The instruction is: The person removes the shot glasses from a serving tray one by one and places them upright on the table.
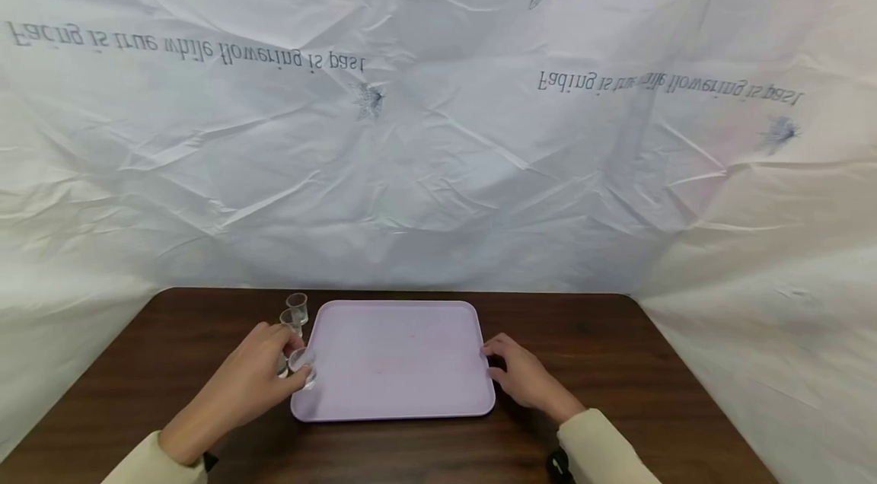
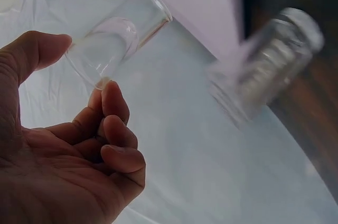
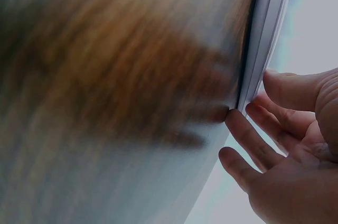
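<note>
Between thumb and fingertips, my left hand [image 1: 256, 370] pinches a small clear shot glass [image 2: 121, 36] by its rim. In the head view this glass overlaps the left edge of the pale purple tray [image 1: 397, 362]. A second shot glass [image 2: 269, 63] appears blurred beside it in the left wrist view. More of these glasses [image 1: 298, 307] stand in a row along the tray's left side, some partly hidden by the left hand. My right hand [image 1: 524, 377] touches the tray's right edge with loosely bent fingers, the thumb near the rim [image 3: 264, 34].
The tray lies on a dark brown wooden table [image 1: 582, 332]. Behind and around the table hangs a wrinkled white sheet [image 1: 438, 164] with printed lettering and small insect drawings.
</note>
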The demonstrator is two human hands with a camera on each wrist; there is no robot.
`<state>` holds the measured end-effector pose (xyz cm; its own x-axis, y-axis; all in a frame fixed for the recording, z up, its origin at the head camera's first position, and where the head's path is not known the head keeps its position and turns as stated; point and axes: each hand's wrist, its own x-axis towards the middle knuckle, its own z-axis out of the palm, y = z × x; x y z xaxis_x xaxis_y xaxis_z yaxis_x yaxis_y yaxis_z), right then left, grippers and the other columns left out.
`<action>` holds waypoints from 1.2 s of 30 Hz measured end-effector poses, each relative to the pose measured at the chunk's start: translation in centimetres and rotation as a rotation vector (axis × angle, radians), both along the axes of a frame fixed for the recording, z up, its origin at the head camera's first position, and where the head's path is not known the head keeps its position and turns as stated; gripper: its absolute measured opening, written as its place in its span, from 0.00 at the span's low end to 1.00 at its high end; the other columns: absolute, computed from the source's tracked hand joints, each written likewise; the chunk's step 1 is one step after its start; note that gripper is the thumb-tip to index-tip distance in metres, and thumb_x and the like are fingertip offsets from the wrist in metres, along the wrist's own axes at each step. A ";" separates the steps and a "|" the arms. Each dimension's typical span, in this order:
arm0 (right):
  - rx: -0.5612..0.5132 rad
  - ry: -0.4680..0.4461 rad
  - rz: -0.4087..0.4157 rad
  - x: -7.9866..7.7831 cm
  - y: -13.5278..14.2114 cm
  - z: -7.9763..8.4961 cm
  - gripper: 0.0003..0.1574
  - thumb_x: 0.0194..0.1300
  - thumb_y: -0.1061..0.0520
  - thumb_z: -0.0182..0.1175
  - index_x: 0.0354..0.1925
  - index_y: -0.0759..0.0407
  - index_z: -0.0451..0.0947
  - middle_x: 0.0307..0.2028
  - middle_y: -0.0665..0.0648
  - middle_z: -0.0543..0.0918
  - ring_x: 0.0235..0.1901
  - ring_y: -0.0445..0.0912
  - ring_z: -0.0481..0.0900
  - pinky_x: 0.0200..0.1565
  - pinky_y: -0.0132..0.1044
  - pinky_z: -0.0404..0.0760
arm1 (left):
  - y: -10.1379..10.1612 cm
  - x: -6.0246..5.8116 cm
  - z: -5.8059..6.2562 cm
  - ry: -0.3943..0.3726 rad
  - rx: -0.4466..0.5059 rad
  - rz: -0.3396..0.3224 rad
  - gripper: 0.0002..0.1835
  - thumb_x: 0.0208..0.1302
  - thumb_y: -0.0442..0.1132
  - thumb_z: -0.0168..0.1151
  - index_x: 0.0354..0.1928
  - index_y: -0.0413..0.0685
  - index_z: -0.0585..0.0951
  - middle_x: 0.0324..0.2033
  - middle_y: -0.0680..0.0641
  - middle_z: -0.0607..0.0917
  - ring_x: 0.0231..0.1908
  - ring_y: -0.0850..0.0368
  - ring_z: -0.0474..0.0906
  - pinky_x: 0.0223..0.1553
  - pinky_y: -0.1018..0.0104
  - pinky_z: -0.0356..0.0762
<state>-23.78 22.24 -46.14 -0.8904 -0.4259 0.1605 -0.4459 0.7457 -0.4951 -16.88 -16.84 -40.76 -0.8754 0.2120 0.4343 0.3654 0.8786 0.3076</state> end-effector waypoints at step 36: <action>0.004 -0.006 -0.040 0.0 1.6 -0.3 0.15 0.60 0.68 0.61 0.48 0.64 0.78 0.47 0.52 0.74 0.51 0.50 0.74 0.51 0.49 0.72 | -3.2 3.5 -4.1 0.075 -0.032 0.123 0.22 0.36 0.45 0.77 0.33 0.41 0.80 0.27 0.52 0.76 0.31 0.56 0.67 0.30 0.58 0.69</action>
